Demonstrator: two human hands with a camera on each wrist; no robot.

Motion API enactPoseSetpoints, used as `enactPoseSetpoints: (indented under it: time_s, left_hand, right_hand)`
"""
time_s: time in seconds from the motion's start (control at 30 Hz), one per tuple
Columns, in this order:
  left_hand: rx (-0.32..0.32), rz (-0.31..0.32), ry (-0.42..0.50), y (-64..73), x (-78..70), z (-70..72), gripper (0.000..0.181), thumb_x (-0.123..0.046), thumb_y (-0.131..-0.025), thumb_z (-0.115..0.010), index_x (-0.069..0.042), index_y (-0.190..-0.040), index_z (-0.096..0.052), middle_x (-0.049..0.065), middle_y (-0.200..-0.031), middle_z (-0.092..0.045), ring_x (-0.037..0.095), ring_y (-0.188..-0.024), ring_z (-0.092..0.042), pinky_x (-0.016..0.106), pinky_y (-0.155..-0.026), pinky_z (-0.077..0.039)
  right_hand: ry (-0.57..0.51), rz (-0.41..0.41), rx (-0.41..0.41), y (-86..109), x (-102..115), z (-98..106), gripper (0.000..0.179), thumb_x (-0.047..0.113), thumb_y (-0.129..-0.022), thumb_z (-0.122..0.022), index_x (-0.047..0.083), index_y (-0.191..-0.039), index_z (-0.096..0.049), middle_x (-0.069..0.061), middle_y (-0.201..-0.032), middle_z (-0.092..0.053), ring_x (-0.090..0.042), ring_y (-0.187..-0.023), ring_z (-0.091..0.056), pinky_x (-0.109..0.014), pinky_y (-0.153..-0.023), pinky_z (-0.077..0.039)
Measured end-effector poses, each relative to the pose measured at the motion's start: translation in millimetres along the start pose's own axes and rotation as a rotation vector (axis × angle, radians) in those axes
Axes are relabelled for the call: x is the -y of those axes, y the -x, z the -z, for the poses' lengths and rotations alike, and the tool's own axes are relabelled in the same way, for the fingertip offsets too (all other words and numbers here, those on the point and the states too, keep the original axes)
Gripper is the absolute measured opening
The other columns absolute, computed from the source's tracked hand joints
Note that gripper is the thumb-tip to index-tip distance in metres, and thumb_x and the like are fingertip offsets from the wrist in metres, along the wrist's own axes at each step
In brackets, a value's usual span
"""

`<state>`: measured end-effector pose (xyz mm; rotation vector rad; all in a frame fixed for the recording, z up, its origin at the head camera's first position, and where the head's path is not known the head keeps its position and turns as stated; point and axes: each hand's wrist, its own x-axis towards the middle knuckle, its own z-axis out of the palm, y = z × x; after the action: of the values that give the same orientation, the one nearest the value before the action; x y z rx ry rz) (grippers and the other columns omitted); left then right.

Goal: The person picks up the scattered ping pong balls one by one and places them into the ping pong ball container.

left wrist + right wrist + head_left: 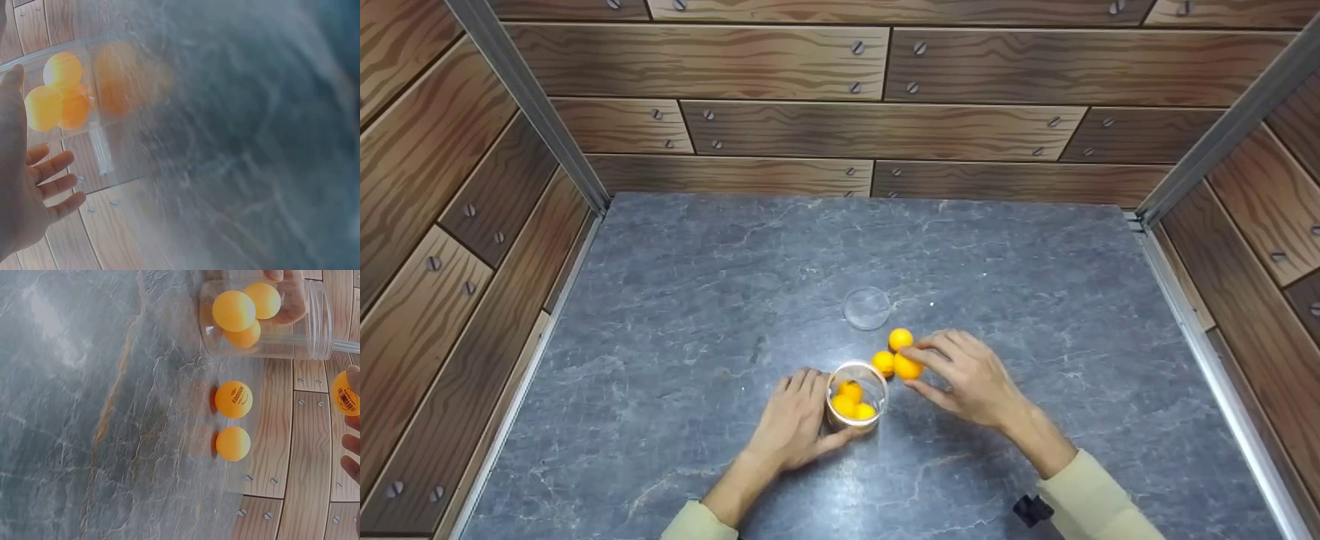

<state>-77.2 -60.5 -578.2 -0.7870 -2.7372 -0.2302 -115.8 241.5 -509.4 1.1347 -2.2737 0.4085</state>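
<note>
A clear plastic jar [883,397] stands upright and uncovered on the table, with three orange ping-pong balls [233,311] inside. My left hand [793,421] holds the jar from its left side, the thumb across the near side. Between thumb and fingers, my right hand [971,379] pinches another orange ping-pong ball [344,394] with dark print, raised off the table just right of the jar. Two more balls lie on the table beside the jar: a printed ball [234,399] close to it and a plain-looking ball [233,444] farther off.
A clear round lid [866,308] lies flat on the grey marbled table [697,300] beyond the jar. Wood-patterned walls [780,127] with metal corner posts enclose the back and both sides. A small black object [1033,510] is by the right sleeve.
</note>
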Motion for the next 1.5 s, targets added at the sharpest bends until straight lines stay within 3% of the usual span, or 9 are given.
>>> enactPoseSetpoints:
  time_s: [0.5, 0.83, 1.13, 1.5]
  left_hand:
    - [0.029, 0.006, -0.013, -0.4, 0.1, 0.9, 0.089, -0.085, -0.087, -0.056, -0.009, -0.132, -0.058, 0.006, -0.114, -0.065, 0.023, -0.109, -0.061, 0.039, -0.091, -0.053]
    - [0.012, 0.002, -0.017, 0.0, -0.2, 1.0, 0.087, -0.085, -0.086, -0.057, -0.009, -0.129, -0.058, 0.006, -0.113, -0.064, 0.022, -0.107, -0.061, 0.039, -0.089, -0.053]
    - [-0.041, -0.016, 0.003, -0.2, 0.7, -0.2, 0.085, -0.082, -0.085, -0.063, -0.009, -0.128, -0.058, 0.006, -0.112, -0.066, 0.023, -0.106, -0.062, 0.037, -0.088, -0.054]
    - [-0.042, -0.019, 0.007, -0.2, 0.6, -0.5, 0.084, -0.080, -0.085, -0.064, -0.009, -0.130, -0.058, 0.005, -0.112, -0.065, 0.022, -0.107, -0.062, 0.038, -0.091, -0.055]
  right_hand:
    - [-0.024, 0.003, -0.007, -13.2, 10.9, 0.0, 0.044, 0.037, -0.087, -0.085, 0.019, -0.126, -0.075, 0.000, -0.113, -0.075, -0.018, -0.103, -0.069, -0.037, -0.093, -0.060]
    - [-0.063, 0.036, -0.020, -20.2, 16.9, -3.2, 0.040, 0.036, -0.091, -0.082, 0.015, -0.124, -0.075, -0.003, -0.111, -0.075, -0.021, -0.103, -0.069, -0.037, -0.091, -0.058]
    - [-0.055, 0.061, -0.039, -26.1, 21.0, -7.5, 0.040, 0.036, -0.090, -0.082, 0.014, -0.123, -0.075, -0.003, -0.111, -0.074, -0.021, -0.101, -0.070, -0.036, -0.090, -0.059]
    - [-0.075, 0.087, -0.041, -31.9, 27.1, -13.7, 0.043, 0.034, -0.086, -0.086, 0.014, -0.123, -0.075, -0.002, -0.112, -0.074, -0.020, -0.100, -0.069, -0.034, -0.089, -0.057]
